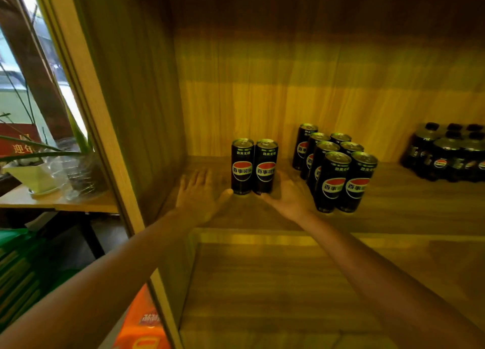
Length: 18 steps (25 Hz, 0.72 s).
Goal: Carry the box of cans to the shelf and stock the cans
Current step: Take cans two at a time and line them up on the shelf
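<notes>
Both my hands open, fingers spread, left hand [196,191] and right hand [288,193] flanking the two cans [254,166] upright between my thumbs on the shelf [393,212] — likely rigid, smooth, slippery, weighty if full — grip mid-body.

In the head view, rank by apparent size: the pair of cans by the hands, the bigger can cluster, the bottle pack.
1. Bigger can cluster.
2. Bottle pack, cut off by the frame edge, so unsure.
3. Pair of cans.
</notes>
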Motion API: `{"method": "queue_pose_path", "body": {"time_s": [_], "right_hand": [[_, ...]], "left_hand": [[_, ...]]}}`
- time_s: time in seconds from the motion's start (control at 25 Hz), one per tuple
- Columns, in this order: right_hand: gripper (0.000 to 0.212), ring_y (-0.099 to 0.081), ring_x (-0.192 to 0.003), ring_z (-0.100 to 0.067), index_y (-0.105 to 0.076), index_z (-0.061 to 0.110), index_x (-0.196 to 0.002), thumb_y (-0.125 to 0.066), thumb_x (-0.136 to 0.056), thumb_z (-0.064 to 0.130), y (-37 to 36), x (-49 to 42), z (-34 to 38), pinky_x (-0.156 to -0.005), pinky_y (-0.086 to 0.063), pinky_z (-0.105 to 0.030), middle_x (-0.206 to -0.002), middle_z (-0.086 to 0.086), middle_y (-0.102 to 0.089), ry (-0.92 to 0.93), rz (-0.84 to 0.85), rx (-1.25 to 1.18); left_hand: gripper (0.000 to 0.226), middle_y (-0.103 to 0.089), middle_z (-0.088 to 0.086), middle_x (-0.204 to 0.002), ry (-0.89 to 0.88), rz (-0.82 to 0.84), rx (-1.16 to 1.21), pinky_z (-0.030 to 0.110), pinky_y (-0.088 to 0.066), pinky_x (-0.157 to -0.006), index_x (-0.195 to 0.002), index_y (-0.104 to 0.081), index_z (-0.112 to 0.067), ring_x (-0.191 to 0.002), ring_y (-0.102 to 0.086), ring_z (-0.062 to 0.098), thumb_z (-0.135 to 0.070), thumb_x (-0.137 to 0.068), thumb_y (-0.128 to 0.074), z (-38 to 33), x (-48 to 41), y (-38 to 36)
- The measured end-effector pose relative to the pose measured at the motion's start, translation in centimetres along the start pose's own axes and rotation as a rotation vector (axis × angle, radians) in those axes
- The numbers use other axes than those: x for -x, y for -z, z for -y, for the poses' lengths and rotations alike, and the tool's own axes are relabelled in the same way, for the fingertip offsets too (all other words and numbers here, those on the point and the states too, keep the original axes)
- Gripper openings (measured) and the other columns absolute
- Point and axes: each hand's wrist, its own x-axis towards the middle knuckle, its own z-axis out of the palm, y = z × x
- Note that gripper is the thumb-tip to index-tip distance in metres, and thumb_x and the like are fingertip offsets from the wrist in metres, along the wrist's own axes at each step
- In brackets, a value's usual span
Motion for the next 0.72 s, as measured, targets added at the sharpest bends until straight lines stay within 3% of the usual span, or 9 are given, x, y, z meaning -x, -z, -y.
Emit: {"method": "queue_pose_path", "body": {"time_s": [0.16, 0.24, 0.48, 0.72], "right_hand": [[0.086, -0.017, -0.142, -0.028, -0.019, 0.013, -0.143, -0.059, -0.078, 0.052, 2.6, 3.7, 1.9, -0.117, -0.013, -0.045, -0.154, -0.012, -0.020, 0.090, -0.017, 0.177], [0.091, -0.012, -0.144, -0.028, -0.014, 0.013, -0.145, -0.057, -0.077, 0.056, 3.4, 5.8, 3.1, -0.118, -0.010, -0.044, -0.156, -0.012, -0.013, 0.079, 0.005, 0.239], [0.088, -0.015, -0.143, -0.028, -0.018, 0.011, -0.143, -0.051, -0.079, 0.060, 3.7, 14.2, 8.7, -0.118, -0.012, -0.045, -0.155, -0.012, -0.016, 0.032, 0.046, 0.254], [0.085, -0.015, -0.143, -0.026, -0.017, 0.010, -0.143, -0.050, -0.081, 0.058, 0.7, 20.4, 12.8, -0.119, -0.010, -0.042, -0.155, -0.011, -0.017, 0.051, 0.075, 0.231]], "left_hand": [[0.082, -0.001, 0.011, -0.158, -0.076, -0.064, -0.065, 0.045, 0.004, -0.117, -0.147, 0.000, -0.011, -0.146, 0.001, 0.025, -0.063, -0.086, -0.018, 0.8, 4.1, 2.3], [0.084, -0.003, 0.010, -0.158, -0.093, -0.055, -0.048, 0.044, 0.002, -0.117, -0.147, -0.002, -0.012, -0.146, -0.001, 0.025, -0.064, -0.085, -0.023, 1.4, 6.4, 3.0], [0.081, -0.015, 0.009, -0.157, -0.162, -0.054, -0.003, 0.045, -0.009, -0.119, -0.147, -0.010, -0.013, -0.145, -0.011, 0.027, -0.055, -0.086, -0.043, 5.1, 14.5, 4.8], [0.081, -0.016, 0.010, -0.156, -0.210, -0.114, 0.015, 0.045, -0.006, -0.118, -0.147, -0.013, -0.011, -0.145, -0.011, 0.026, -0.051, -0.085, -0.047, 8.9, 21.2, 3.5]]}}
